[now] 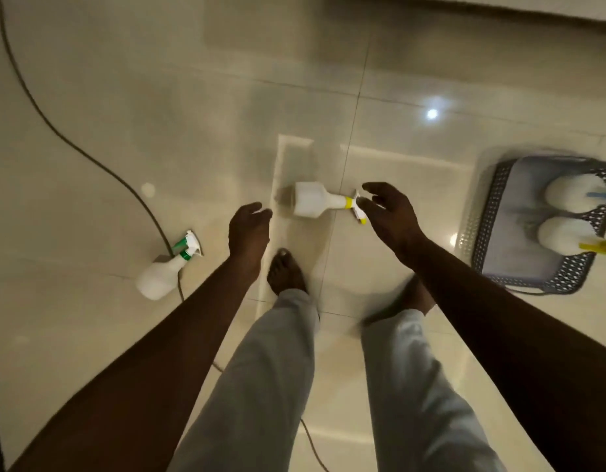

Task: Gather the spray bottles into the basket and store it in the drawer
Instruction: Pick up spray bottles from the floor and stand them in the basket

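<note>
Halfway: yellow-trigger bottle (315, 204) next

The right hand (386, 212), spread wide and empty, hovers beside that bottle, which lies on the floor (124, 114). The left hand (247, 229) hangs relaxed and empty. The next move likely calls for gripping the bottle's neck and carrying it to the basket (492, 212).

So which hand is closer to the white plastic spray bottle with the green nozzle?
Left. The left hand hovers just right of the green-nozzled bottle; the right hand is much farther right.
</note>
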Tool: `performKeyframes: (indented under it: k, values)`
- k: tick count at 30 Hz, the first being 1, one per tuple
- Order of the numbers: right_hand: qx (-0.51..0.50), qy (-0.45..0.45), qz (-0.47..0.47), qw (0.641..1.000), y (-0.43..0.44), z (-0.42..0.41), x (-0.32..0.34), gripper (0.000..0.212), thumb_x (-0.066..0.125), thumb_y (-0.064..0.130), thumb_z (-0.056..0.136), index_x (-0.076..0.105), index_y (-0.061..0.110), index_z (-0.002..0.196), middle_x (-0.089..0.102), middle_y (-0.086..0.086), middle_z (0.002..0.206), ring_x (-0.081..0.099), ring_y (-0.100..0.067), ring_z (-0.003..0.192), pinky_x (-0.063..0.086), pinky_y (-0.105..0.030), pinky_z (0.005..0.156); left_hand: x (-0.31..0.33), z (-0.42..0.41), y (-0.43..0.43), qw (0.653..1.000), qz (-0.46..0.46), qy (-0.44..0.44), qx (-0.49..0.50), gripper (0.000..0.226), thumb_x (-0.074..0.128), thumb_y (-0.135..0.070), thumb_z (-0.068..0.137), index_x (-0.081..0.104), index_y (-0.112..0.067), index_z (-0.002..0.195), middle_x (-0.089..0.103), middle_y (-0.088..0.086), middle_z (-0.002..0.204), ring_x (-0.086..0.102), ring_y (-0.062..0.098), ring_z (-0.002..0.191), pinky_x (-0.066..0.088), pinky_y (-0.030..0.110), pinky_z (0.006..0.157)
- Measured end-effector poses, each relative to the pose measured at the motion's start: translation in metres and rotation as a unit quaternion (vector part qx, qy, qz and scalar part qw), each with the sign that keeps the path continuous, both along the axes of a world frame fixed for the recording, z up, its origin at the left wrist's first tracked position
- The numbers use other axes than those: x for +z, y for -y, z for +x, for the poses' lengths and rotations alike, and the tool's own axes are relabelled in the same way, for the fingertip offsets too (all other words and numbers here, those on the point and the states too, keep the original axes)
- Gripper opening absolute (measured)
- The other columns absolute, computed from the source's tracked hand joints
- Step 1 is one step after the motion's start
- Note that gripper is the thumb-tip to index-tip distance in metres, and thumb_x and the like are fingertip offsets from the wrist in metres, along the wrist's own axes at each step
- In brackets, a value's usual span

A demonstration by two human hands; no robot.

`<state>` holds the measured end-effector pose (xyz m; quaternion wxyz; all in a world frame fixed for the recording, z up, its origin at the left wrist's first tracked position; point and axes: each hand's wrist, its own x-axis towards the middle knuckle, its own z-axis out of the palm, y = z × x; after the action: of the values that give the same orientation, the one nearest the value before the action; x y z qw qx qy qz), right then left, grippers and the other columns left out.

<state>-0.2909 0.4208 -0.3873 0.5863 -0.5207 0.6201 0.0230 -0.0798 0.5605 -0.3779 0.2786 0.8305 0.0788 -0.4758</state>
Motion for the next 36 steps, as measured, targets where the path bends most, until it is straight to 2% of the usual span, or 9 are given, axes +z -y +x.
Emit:
performKeyframes:
  k: [2, 4, 6, 9, 14, 19, 24, 30, 36]
  values:
    - [-0.041, -0.019, 0.026, 0.999, 0.0, 0.009, -0.024, 0.042, 0.07, 0.026, 0.099, 0.066, 0.017, 0.139, 0.065, -0.001, 0.142, 0.062, -0.019, 0.126, 0.051, -0.029, 0.098, -0.024, 0.005, 0.007, 1.0, 0.007, -0.02, 0.008, 0.039, 0.069, -0.026, 0.096, 0.065, -0.016, 0.134, 0.069, 0.018, 0.132, 0.066, 0.02, 0.086, 0.059, 0.048, 0.097]
    - [-0.07, -0.04, 0.045, 0.996, -0.001, 0.015, -0.052, 0.045, 0.07, 0.028, 0.098, 0.065, 0.016, 0.141, 0.065, -0.003, 0.142, 0.061, -0.018, 0.124, 0.049, -0.023, 0.091, -0.05, 0.007, 0.012, 0.999, 0.014, -0.029, -0.015, 0.042, 0.07, -0.03, 0.095, 0.064, -0.018, 0.135, 0.066, 0.017, 0.138, 0.068, 0.03, 0.11, 0.056, 0.05, 0.106]
    - [-0.082, -0.061, 0.053, 0.993, -0.004, 0.015, -0.079, 0.048, 0.071, 0.03, 0.097, 0.065, 0.015, 0.141, 0.065, -0.006, 0.142, 0.061, -0.02, 0.125, 0.048, -0.026, 0.095, -0.072, 0.005, 0.018, 0.998, 0.017, -0.033, -0.055, 0.045, 0.069, -0.032, 0.094, 0.064, -0.02, 0.137, 0.065, 0.013, 0.141, 0.064, 0.031, 0.126, 0.053, 0.049, 0.109]
    - [-0.092, -0.094, 0.057, 0.99, -0.009, 0.007, -0.115, 0.051, 0.071, 0.032, 0.095, 0.063, 0.014, 0.142, 0.065, -0.005, 0.139, 0.06, -0.02, 0.117, 0.047, -0.027, 0.093, -0.098, -0.004, 0.028, 0.994, 0.009, -0.044, -0.098, 0.053, 0.07, -0.037, 0.094, 0.06, -0.02, 0.143, 0.063, 0.006, 0.144, 0.062, 0.027, 0.127, 0.054, 0.046, 0.108]
    - [-0.092, -0.125, 0.061, 0.986, -0.014, -0.005, -0.157, 0.053, 0.071, 0.035, 0.095, 0.061, 0.013, 0.142, 0.06, 0.001, 0.116, 0.058, -0.008, 0.085, 0.039, -0.016, 0.063, -0.138, -0.024, 0.034, 0.995, -0.015, -0.054, -0.085, 0.069, 0.073, -0.045, 0.092, 0.052, -0.015, 0.15, 0.059, 0.005, 0.146, 0.061, 0.023, 0.119, 0.055, 0.034, 0.089]
    - [-0.116, -0.104, 0.077, 0.985, -0.021, -0.008, -0.183, 0.045, 0.07, 0.035, 0.096, 0.064, 0.014, 0.135, 0.064, -0.004, 0.118, 0.062, -0.025, 0.105, 0.055, -0.041, 0.087, -0.158, -0.036, 0.035, 0.998, -0.024, -0.05, -0.038, 0.079, 0.074, -0.054, 0.09, 0.048, -0.015, 0.153, 0.058, 0.007, 0.147, 0.061, 0.027, 0.127, 0.054, 0.047, 0.108]
    - [-0.15, -0.076, 0.089, 0.982, -0.027, -0.014, -0.167, 0.043, 0.07, 0.033, 0.098, 0.067, 0.011, 0.135, 0.068, -0.01, 0.123, 0.064, -0.028, 0.109, 0.056, -0.047, 0.102, -0.147, -0.042, 0.037, 0.997, -0.05, -0.051, 0.023, 0.074, 0.078, -0.047, 0.089, 0.051, -0.014, 0.15, 0.061, 0.009, 0.143, 0.063, 0.029, 0.127, 0.055, 0.048, 0.109]
    - [-0.216, -0.045, 0.075, 0.972, -0.03, -0.041, -0.109, 0.017, 0.069, 0.022, 0.1, 0.074, 0.013, 0.113, 0.069, -0.005, 0.094, 0.064, -0.024, 0.089, 0.06, -0.04, 0.081, -0.106, -0.057, 0.058, 0.995, -0.069, -0.058, 0.05, 0.047, 0.08, -0.044, 0.088, 0.064, -0.018, 0.124, 0.07, 0.003, 0.123, 0.069, 0.025, 0.114, 0.06, 0.049, 0.101]
    - [-0.334, 0.052, 0.123, 0.933, -0.036, -0.101, -0.038, 0.024, 0.062, 0.006, 0.102, 0.069, -0.004, 0.123, 0.069, -0.023, 0.103, 0.063, -0.03, 0.092, 0.057, -0.044, 0.083, -0.059, -0.101, 0.107, 0.988, -0.099, -0.091, 0.075, 0.048, 0.083, -0.034, 0.087, 0.067, -0.012, 0.126, 0.072, 0.007, 0.123, 0.072, 0.027, 0.113, 0.063, 0.048, 0.096]
